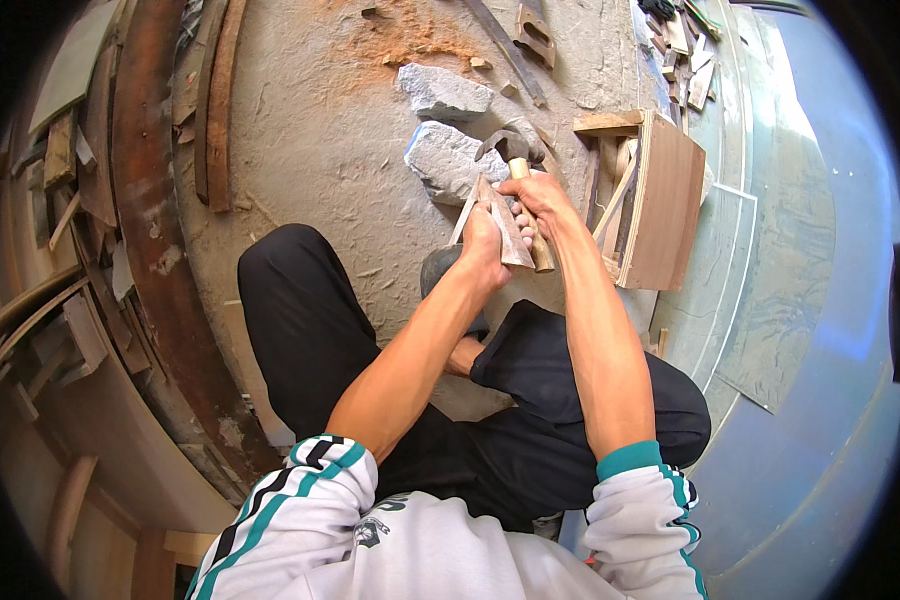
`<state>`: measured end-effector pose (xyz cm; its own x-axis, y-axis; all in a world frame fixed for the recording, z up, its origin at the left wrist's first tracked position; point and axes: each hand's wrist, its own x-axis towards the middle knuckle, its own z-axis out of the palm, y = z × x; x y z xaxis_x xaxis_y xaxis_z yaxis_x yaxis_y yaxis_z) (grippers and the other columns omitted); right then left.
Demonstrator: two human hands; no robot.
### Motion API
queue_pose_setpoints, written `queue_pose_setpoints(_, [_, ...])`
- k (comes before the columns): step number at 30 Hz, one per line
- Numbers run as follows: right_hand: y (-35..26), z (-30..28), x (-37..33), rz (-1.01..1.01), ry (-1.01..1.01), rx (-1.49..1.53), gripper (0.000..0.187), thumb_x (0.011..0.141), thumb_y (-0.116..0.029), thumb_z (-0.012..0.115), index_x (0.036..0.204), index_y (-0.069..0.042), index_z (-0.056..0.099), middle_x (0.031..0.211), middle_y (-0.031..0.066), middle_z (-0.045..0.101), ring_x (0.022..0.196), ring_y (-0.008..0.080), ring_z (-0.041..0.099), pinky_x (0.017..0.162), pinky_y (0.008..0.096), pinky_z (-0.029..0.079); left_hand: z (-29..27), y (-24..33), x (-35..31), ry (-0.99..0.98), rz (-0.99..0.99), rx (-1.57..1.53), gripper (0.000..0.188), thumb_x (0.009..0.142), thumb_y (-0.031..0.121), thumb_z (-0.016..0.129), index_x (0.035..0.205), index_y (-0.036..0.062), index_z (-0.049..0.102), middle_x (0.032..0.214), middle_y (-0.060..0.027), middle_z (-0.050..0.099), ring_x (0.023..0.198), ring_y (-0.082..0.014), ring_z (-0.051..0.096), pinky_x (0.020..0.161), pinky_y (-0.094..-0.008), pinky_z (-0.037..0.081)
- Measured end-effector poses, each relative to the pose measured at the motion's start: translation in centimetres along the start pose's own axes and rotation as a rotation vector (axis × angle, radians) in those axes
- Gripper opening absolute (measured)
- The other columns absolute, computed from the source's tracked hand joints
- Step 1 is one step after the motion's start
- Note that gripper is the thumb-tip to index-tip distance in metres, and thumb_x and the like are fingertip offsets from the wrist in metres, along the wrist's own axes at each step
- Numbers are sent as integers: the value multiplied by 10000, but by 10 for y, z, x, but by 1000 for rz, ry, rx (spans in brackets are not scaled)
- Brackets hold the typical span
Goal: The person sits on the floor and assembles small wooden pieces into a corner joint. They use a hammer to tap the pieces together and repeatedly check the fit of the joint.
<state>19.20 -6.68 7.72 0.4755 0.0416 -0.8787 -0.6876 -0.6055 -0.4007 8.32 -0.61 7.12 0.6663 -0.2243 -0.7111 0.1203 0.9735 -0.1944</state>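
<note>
Being clasped by the curled fingers of the left grip [486,247], a pale wedge-shaped piece [510,232] is held just beside a hammer [519,169], whose wooden handle is wrapped by the right grip [543,201]; left of the hammer head, two grey stone blocks [444,160] are seen on the floor [310,150]; farther right, a wooden box [670,205] is set.

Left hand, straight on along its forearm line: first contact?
Beyond the flat tapered piece it holds, the left hand would probably meet the right hand, which grips the hammer. Depth between the hands is unclear in this view.
</note>
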Motion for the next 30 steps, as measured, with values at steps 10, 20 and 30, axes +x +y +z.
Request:
queue_pose_setpoints(10, [0,2,4,-41,-8,-6,210,804,-96,728,865,28,571,686,107,526,440,184,503,340,353,393,2,-5,5,99,40,-11,391,1051,353,285,932,80,538,707,4,521,531,-114,483,457,-243,439])
queue_pose_setpoints(20, [5,1,9,8,3,61,161,829,-92,706,840,-13,566,622,58,524,409,141,477,327,315,356,6,-2,2,113,12,12,413,1064,382,263,925,99,530,708,23,509,512,-99,472,442,-235,441])
queue_pose_setpoints(30, [6,6,2,-86,38,68,145,830,-84,696,820,-30,561,593,43,523,409,117,466,325,297,337,5,2,2,97,9,41,359,1059,334,282,931,108,530,711,20,519,524,-105,487,449,-240,450])
